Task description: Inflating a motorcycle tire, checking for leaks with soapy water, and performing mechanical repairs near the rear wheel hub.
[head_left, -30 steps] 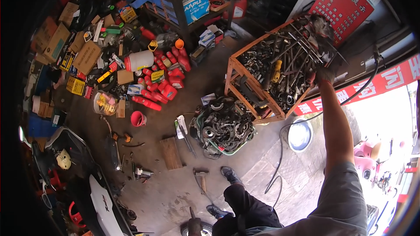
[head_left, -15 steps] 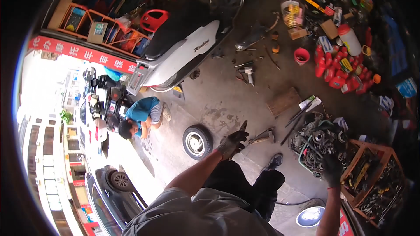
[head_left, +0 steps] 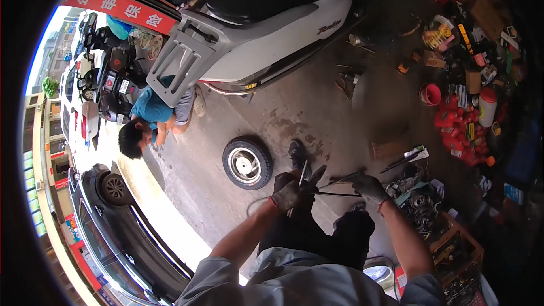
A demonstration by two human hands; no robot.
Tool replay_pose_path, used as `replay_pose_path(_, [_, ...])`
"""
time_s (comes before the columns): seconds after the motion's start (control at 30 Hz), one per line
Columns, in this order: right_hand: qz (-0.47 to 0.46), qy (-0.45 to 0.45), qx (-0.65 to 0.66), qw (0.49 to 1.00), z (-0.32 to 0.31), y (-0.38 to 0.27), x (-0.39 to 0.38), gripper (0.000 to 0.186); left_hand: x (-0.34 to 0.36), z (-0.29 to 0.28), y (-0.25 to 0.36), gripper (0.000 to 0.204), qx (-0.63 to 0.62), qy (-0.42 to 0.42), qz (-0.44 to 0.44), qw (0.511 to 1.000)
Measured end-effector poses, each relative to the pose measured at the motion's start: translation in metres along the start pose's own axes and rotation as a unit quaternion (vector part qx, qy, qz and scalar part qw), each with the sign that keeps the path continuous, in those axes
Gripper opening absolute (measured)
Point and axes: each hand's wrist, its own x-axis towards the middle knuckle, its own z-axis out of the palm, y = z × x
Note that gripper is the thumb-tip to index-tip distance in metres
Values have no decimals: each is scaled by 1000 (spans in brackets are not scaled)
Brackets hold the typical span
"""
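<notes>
My left hand (head_left: 288, 191), in a grey and dark work glove, is closed around a slim metal bar (head_left: 306, 169) that points up and away from me. A gloved right hand (head_left: 369, 187) is mine too, closed at the end of a long thin metal rod (head_left: 337, 194) that reaches left toward the left hand. Another thin dark tool (head_left: 340, 179) slants beside the rod; I cannot tell whether it is held or lies on the floor. A small wheel with a black tyre (head_left: 266, 164) lies flat on the floor, left of and beyond my left hand.
A white scooter (head_left: 283, 45) stands ahead. A person in a teal shirt (head_left: 153, 107) crouches at left, beyond a dark car (head_left: 124, 232). Greasy engine parts (head_left: 419, 201) and a tool crate (head_left: 462, 252) are at right. Red bottles (head_left: 453, 130) and a red tub (head_left: 430, 94) stand farther off.
My right hand has come left from over the engine parts and now grips a rod. The left hand keeps its bar. My view has shifted, and the scooter appears nearer.
</notes>
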Motion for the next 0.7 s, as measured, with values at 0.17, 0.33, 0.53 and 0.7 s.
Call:
replay_pose_path(0.17, [148,-166,435,873,53,-83,129,23,54,-72,-17,34,192,-39,224,955])
replay_pose_path(0.33, [116,7,587,801,91,-146,212,14,88,-107,10,40,90,-23,121,988])
replay_pose_path(0.53, [198,150,685,685,5,-93,310,14,92,-156,-16,31,-122,28,-33,992])
replay_pose_path(0.7, [202,69,510,833,-60,-21,417,6,134,-172,-103,33,-188,127,-162,960])
